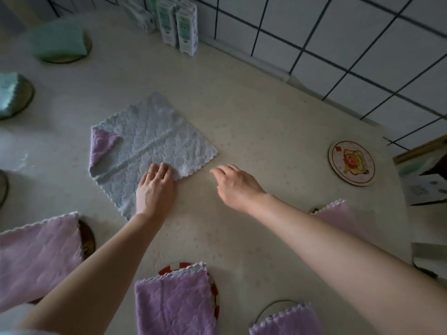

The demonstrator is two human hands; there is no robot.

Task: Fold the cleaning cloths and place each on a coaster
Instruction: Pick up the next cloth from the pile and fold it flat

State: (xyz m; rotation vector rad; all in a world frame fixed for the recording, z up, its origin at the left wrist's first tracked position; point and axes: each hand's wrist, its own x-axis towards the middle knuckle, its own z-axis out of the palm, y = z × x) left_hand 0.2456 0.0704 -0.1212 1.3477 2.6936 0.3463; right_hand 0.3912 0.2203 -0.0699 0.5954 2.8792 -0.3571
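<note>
A grey-blue cleaning cloth (150, 143) lies spread flat on the pale table (254, 122), its left corner turned over to show a purple underside. My left hand (154, 189) presses on the cloth's near corner, fingers bunching the fabric. My right hand (235, 183) hovers just right of that corner, fingers apart, holding nothing. A bare round coaster (351, 163) with a cartoon picture sits at the right. Folded purple cloths rest on coasters at the near left (36, 257), near middle (174, 305), near right (287, 322) and right (338, 218).
Two folded green cloths on coasters sit at the far left (58, 43) and left edge (9, 93). White cartons (177, 22) stand against the tiled wall (338, 44). Boxes (425, 175) lie beyond the table's right edge.
</note>
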